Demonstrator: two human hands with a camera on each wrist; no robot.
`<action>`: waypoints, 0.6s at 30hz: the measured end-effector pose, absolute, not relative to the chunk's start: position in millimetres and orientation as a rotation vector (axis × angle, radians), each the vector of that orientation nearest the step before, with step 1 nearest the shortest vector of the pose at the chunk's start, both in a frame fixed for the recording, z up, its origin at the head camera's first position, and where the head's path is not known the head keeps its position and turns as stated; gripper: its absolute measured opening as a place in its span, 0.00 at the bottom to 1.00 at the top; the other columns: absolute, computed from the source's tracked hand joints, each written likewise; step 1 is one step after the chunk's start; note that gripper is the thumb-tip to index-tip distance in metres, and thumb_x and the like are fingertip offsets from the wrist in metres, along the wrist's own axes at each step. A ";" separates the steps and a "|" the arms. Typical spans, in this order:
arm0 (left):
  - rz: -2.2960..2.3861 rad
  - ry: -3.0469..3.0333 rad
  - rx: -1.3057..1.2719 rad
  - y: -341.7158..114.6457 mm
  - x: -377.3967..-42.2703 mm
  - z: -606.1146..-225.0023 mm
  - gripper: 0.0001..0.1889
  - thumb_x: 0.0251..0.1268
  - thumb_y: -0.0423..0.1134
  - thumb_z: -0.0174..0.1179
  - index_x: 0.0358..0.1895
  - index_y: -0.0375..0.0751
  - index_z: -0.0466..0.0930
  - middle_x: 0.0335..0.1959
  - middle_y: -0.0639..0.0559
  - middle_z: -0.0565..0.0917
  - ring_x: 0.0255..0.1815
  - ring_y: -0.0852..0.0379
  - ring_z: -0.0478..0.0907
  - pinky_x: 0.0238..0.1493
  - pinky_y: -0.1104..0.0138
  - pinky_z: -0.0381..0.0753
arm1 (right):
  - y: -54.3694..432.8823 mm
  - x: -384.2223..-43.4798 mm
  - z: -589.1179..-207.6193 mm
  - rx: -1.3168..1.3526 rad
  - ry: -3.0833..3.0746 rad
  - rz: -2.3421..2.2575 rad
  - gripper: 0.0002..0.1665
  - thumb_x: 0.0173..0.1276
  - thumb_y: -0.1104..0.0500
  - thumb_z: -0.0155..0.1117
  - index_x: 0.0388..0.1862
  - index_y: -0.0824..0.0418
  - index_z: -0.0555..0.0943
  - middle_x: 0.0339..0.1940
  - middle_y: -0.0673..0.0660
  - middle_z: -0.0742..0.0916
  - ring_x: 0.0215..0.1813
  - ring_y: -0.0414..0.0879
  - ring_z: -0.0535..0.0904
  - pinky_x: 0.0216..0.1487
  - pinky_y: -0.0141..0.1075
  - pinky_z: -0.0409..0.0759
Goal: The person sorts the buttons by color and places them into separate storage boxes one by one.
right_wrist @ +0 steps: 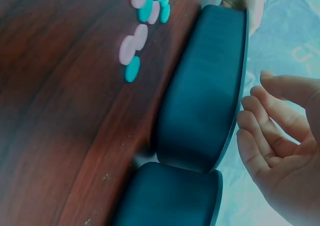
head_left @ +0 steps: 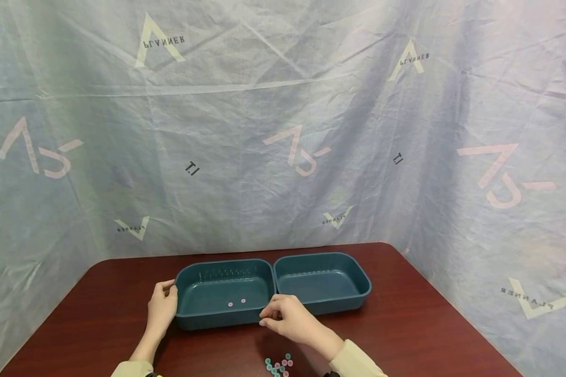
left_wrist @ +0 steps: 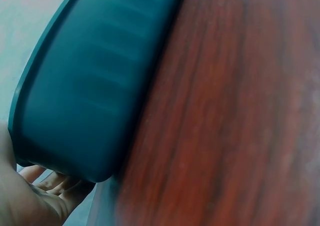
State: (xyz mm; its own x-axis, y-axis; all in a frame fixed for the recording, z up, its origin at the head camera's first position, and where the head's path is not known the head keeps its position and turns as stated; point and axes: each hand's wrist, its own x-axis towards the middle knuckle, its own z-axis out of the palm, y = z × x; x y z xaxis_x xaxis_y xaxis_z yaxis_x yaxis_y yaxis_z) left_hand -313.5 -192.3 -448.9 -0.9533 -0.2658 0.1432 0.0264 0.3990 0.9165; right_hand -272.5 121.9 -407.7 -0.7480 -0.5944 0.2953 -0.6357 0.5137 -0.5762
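Note:
Two dark teal trays stand end to end. My left hand point(head_left: 162, 305) grips the outer end of the left tray point(head_left: 221, 318), its fingers against the end wall in the left wrist view. Over the front right corner of this tray is my right hand point(head_left: 287, 318), loosely curled; a gap shows between thumb and index finger, and nothing is seen in it. Inside the left tray lie two small pink discs point(head_left: 230, 304). Several pink and teal discs point(right_wrist: 127, 50) lie loose on the table in front of the trays, below my right hand in the head view.
The right tray point(head_left: 323, 303) touches or nearly touches the left one, and no discs show in it. A dark red wood-grain table point(head_left: 420, 335) carries everything. Behind it and at both sides hangs a pale printed curtain point(head_left: 245, 209).

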 end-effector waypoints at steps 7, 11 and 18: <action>-1.584 -2.394 0.206 -191.8 -314.3 -449.1 0.25 0.75 0.42 0.32 0.67 0.28 0.54 0.63 0.27 0.63 0.62 0.32 0.62 0.55 0.43 0.65 | 127.1 -269.9 -411.0 1.134 -2.679 1.033 0.06 0.63 0.58 0.65 0.37 0.56 0.86 0.30 0.44 0.82 0.25 0.28 0.70 0.27 0.23 0.73; -1.589 -2.393 0.209 -192.1 -314.4 -449.2 0.25 0.75 0.43 0.32 0.67 0.28 0.54 0.63 0.27 0.63 0.63 0.32 0.62 0.55 0.43 0.65 | 129.4 -267.9 -412.1 1.151 -2.679 1.000 0.06 0.62 0.58 0.66 0.36 0.56 0.87 0.30 0.43 0.82 0.25 0.28 0.69 0.27 0.22 0.72; -1.584 -2.389 0.220 -192.7 -313.8 -448.3 0.25 0.75 0.43 0.32 0.67 0.28 0.55 0.62 0.27 0.64 0.61 0.32 0.63 0.54 0.44 0.66 | 132.8 -264.0 -412.5 1.185 -2.670 0.955 0.06 0.62 0.58 0.66 0.36 0.56 0.87 0.31 0.44 0.83 0.25 0.28 0.68 0.27 0.21 0.70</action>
